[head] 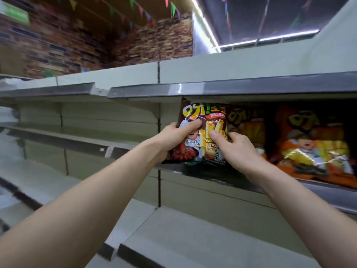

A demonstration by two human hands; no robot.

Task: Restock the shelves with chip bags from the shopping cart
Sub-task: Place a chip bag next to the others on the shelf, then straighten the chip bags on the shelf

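Head view: both bare arms reach up to a pale grey metal shelf (328, 196), where a glossy dark-brown chip bag printed with yellow fries (204, 115) stands upright at the left end of the stocked row. Its bottom edge is at the shelf's front lip and its top is just under the grey rail of the shelf above (231, 88). The left hand (173, 138) grips the bag's left edge, thumb laid across the front and fingers wrapped behind. The right hand (237, 149) pinches its right side, thumb pressed on the front and fingers curled round the edge. Just beside the bag on the right stand blurred orange chip bags (313, 144) on the same shelf. Beyond the shelving rises a red-brown brick wall (58, 45), with coloured triangular bunting (135, 4) and white strip lights (208, 26) overhead.
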